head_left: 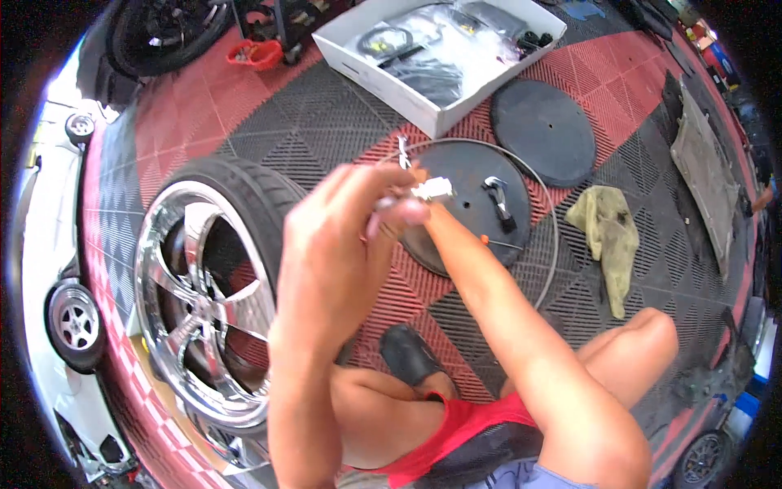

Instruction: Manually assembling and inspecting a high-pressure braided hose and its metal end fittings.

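My left hand [342, 216] is raised in front of me, thumb and fingers pinched together. At its fingertips shows a small shiny white fitting [434, 189], too blurred to name more exactly. My right forearm [497, 301] reaches in from the lower right to meet it. Most of my right hand [420, 174] is hidden behind the left, so its grip does not show. A thin grey cable [555, 244] loops around to the right. Under the hands lies a black round disc [456, 163] on the floor, with a short black cable with connectors [498, 204] on it.
A chrome wheel with a tyre [199, 306] stands close on the left. Ahead is an open white box [440, 118] of bagged parts and cables. A second black disc [544, 130], a stained yellowish cloth [607, 240] and a grey panel [705, 167] lie to the right.
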`<state>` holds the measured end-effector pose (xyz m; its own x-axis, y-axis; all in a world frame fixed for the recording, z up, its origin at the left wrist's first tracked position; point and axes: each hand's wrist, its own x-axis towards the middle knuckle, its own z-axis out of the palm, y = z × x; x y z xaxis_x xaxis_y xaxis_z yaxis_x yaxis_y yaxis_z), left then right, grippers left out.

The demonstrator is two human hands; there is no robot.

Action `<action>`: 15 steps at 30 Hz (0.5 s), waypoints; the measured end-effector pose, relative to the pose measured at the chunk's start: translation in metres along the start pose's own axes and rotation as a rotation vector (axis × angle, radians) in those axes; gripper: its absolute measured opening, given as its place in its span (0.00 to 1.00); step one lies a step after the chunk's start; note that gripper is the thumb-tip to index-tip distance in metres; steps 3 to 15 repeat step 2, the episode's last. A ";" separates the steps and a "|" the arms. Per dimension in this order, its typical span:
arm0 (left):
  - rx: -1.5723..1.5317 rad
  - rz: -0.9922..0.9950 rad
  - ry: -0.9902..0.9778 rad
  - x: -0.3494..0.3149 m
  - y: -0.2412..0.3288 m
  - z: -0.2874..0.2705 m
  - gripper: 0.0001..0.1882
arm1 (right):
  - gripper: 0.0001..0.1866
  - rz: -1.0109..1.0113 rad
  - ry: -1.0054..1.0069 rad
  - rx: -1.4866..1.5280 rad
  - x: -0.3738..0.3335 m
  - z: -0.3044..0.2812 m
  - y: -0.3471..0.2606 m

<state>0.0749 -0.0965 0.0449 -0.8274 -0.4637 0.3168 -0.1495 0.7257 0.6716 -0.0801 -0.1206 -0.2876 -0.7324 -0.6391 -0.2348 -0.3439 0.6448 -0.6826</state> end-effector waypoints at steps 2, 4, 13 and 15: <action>-0.083 -0.069 -0.076 -0.003 0.001 -0.005 0.12 | 0.31 0.039 -0.035 -0.042 0.007 0.000 0.013; -0.083 -0.069 -0.076 -0.003 0.001 -0.005 0.12 | 0.31 0.039 -0.035 -0.042 0.007 0.000 0.013; -0.083 -0.069 -0.076 -0.003 0.001 -0.005 0.12 | 0.31 0.039 -0.035 -0.042 0.007 0.000 0.013; -0.083 -0.069 -0.076 -0.003 0.001 -0.005 0.12 | 0.31 0.039 -0.035 -0.042 0.007 0.000 0.013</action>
